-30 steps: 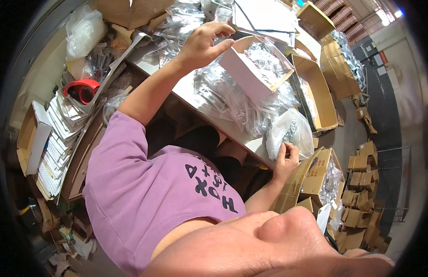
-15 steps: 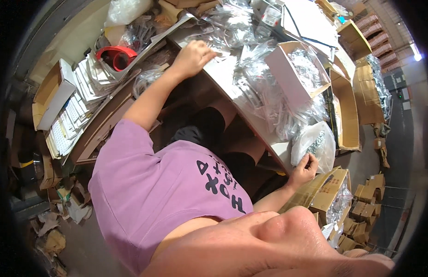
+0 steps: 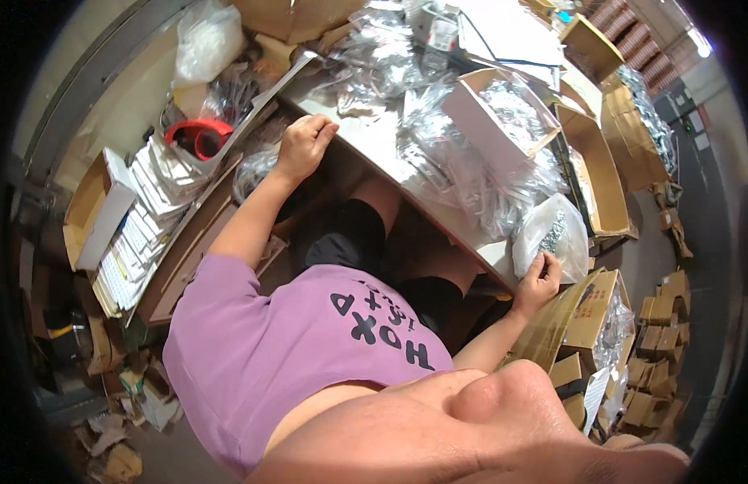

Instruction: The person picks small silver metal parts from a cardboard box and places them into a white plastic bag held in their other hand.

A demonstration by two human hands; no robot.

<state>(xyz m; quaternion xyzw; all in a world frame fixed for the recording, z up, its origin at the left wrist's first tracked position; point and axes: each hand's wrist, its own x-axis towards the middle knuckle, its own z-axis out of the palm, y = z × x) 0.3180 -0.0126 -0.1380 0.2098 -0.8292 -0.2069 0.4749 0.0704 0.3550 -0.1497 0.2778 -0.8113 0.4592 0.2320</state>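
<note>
My left hand is curled closed at the table's front edge, near its left end. What its fingers hold, if anything, is hidden. At the table's right end, my right hand has thumb and fingers pinched together at the mouth of a translucent plastic bag. Small shiny metal parts lie in that bag, close to the fingertips. Whether a part is pinched there is too small to tell. Between my hands a heap of clear plastic packets covers much of the white tabletop.
A white carton filled with shiny packets stands on the heap. Brown boxes flank it on the right. At the left, a shelf holds stacked white cards and a red tape dispenser. An opened carton stands beside my right forearm.
My left hand has drawn back from the packets to the table's edge, its fingers now curled tighter. My right hand stays at the bag. The whole view has shifted slightly.
</note>
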